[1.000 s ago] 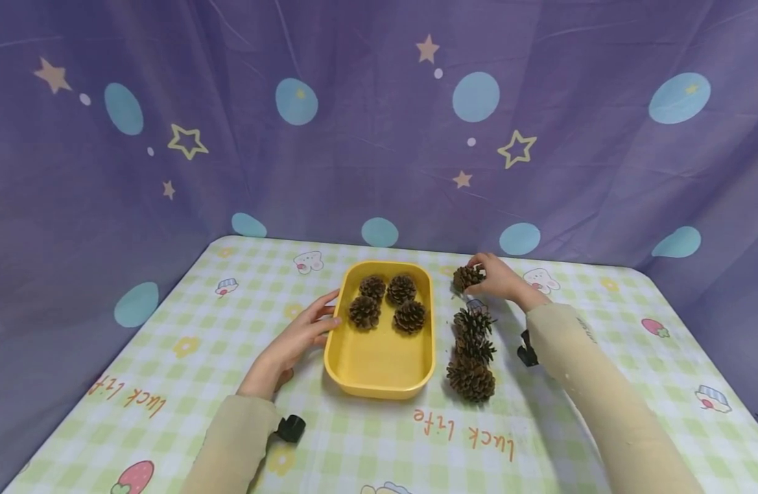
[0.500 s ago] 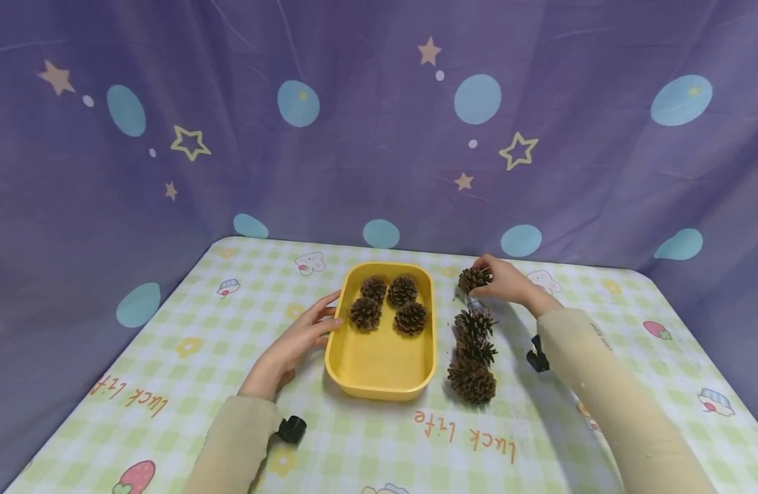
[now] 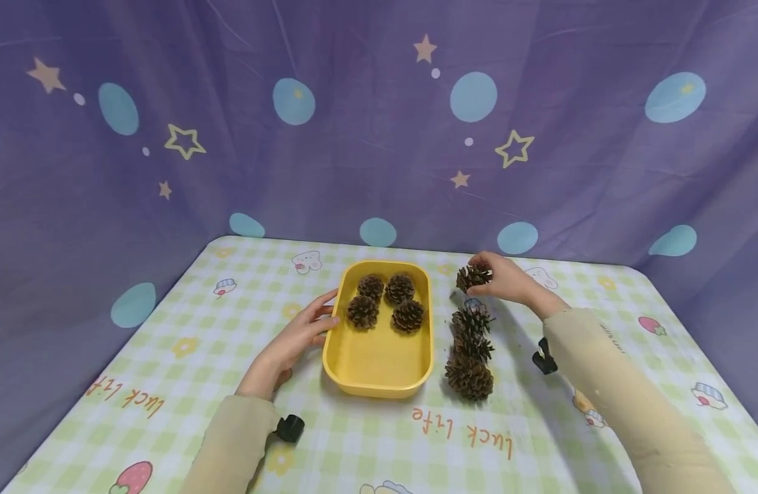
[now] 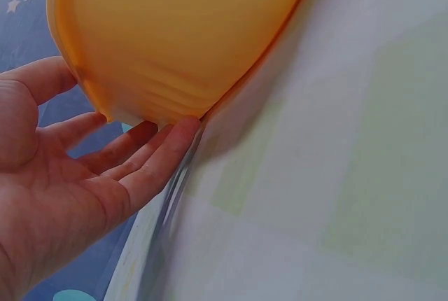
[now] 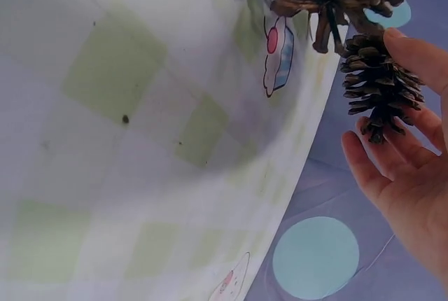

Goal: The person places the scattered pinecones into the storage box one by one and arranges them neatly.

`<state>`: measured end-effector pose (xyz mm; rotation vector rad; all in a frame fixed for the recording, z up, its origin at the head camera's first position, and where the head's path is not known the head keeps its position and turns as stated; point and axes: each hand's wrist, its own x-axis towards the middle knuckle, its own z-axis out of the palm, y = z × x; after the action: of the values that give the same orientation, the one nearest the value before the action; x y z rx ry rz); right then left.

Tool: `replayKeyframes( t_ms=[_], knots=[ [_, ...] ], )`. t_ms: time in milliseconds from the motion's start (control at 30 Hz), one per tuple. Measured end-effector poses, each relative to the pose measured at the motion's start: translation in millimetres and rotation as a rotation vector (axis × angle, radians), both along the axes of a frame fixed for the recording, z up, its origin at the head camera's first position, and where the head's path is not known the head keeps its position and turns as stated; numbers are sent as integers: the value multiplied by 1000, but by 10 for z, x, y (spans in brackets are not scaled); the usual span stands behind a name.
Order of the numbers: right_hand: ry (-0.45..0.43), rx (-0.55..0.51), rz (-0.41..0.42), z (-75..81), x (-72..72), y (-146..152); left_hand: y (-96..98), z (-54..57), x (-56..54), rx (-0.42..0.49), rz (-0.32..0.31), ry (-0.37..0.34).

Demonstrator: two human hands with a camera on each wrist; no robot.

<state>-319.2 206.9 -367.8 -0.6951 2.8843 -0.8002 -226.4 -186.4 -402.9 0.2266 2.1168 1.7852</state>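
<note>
The step in hand is judged to be the handling of one pine cone (image 3: 471, 276) with the right hand (image 3: 506, 280) while the left hand (image 3: 300, 337) steadies the yellow tub (image 3: 379, 362).

Right side: the thumb and fingers grasp the cone just beyond the far end of the row of pine cones (image 3: 469, 379) on the table (image 3: 341, 446). Grip the body of the cone rather than single scales, which may snap. Apply light, even pressure. Raise the cone fully before any sideways travel, so that its scales do not snag on the row.

Left side: the fingers are extended against the tub's side and do not wrap round it. Apply only enough force to prevent sliding; excess force could tilt the tub and disturb the four pine cones (image 3: 407, 316) in its far half.

View differences: only the head view shows the tub's contents and the strip of table between the grasped cone and the row. The left wrist view exposes the palm and the fingertips at the tub's outer surface. The right wrist view reveals fingers behind the cone that the head view hides. Contact between this cone and the table cannot be determined.
</note>
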Motion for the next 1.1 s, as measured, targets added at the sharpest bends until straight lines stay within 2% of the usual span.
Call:
replayKeyframes(
  t_ms=[200, 433, 633, 1100],
  knots=[
    [45, 8, 25, 44, 42, -5, -20, -37, -14, -16, 2, 15],
    [146, 11, 52, 72, 104, 5, -19, -30, -20, -20, -8, 15],
    [153, 15, 69, 174, 188, -33, -6, -9, -11, -10, -10, 18],
    [166, 9, 115, 355, 383, -224, -4, -41, -19, 4, -8, 9]
  ],
)
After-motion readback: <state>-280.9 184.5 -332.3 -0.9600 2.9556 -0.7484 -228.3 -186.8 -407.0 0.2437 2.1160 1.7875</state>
